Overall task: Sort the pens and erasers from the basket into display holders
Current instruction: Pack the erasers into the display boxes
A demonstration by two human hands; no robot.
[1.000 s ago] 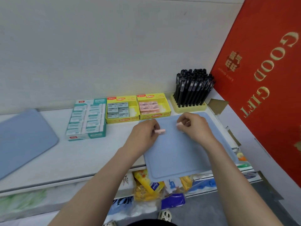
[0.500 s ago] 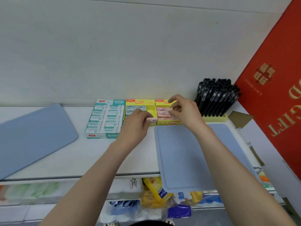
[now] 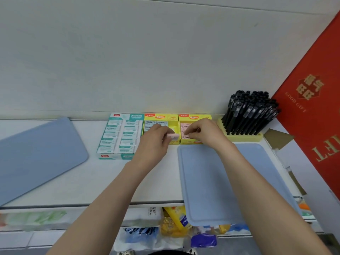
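My left hand (image 3: 154,138) grips a pink eraser (image 3: 173,136) in front of the left yellow eraser box (image 3: 161,119), which holds grey-wrapped erasers. My right hand (image 3: 204,132) is over the right yellow eraser box (image 3: 195,117) and pinches another pink eraser (image 3: 191,134) down among the pink erasers lying there. To the right, a yellow pen holder (image 3: 242,138) is packed with black pens (image 3: 250,111). A teal box of white erasers (image 3: 119,137) stands to the left of the yellow boxes.
A blue tray (image 3: 220,183) lies on the white shelf (image 3: 110,181) under my right forearm and overhangs the front edge. Another blue tray (image 3: 35,153) lies at the left. A red gift box (image 3: 312,107) leans at the right. Packaged goods (image 3: 173,225) sit on the shelf below.
Both hands moved from the blue tray forward to the yellow boxes, each carrying a pink eraser. The right hand has lowered its eraser into the right box.
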